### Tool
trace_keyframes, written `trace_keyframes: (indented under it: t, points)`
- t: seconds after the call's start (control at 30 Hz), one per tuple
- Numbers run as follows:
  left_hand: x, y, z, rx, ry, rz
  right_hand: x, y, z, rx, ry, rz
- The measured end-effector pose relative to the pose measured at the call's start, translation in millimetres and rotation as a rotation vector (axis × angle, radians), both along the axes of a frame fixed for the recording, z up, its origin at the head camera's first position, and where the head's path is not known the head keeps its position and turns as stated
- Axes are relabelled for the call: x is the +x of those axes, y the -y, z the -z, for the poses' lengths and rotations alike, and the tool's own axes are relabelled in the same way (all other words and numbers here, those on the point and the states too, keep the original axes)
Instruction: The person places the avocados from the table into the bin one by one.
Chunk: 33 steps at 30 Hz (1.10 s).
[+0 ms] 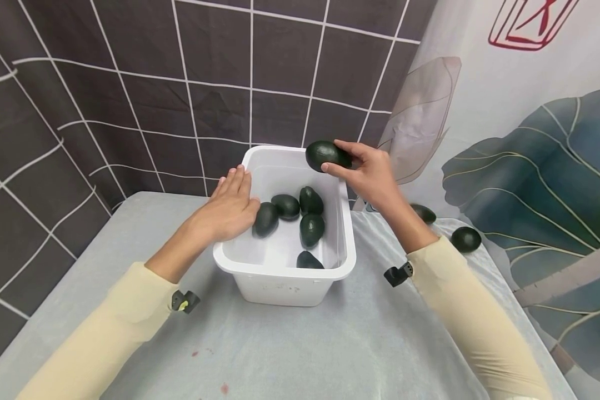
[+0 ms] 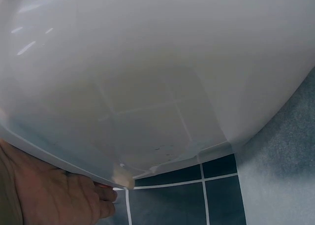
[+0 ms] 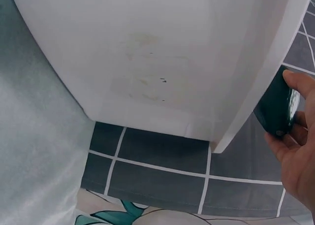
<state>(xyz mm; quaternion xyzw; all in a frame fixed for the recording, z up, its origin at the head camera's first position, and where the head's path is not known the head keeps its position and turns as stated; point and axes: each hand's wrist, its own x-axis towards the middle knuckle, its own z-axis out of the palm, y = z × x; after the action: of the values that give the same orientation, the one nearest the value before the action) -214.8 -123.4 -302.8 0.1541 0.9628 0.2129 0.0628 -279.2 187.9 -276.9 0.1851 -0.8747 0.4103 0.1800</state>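
Note:
A white plastic tub (image 1: 290, 289) stands on the cloth-covered table with several dark green avocados (image 1: 312, 229) lying inside. My right hand (image 1: 372, 172) grips another avocado (image 1: 325, 156) between thumb and fingers above the tub's far right corner. The same avocado (image 3: 276, 104) shows beside the tub rim in the right wrist view. With fingers straight, my left hand (image 1: 230, 208) rests on the tub's left rim. In the left wrist view that hand (image 2: 59, 195) lies by the rim, its fingertips partly hidden by the tub wall.
Two more avocados lie to the right of the tub: one (image 1: 465, 239) near the table's right side, the other (image 1: 423, 213) partly behind my right forearm. A dark grid-patterned cloth (image 1: 215, 50) hangs behind the table. A leaf-patterned curtain (image 1: 545, 166) hangs at the right.

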Motion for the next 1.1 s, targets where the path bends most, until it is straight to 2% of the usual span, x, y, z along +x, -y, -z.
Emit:
trace_keyframes:
  t: [0.53, 0.93, 1.1]
  points:
    - [0.3, 0.2, -0.1, -0.015, -0.003, -0.005, -4.1, 15, 11.8, 0.054, 0.009, -0.022]
    - [-0.3, 0.8, -0.4, -0.020, -0.003, 0.000, -9.0, 11, 17.0, -0.021, 0.035, -0.019]
    - [-0.3, 0.8, -0.4, -0.008, -0.001, 0.003, -7.7, 6, 19.6, -0.009, 0.043, -0.003]
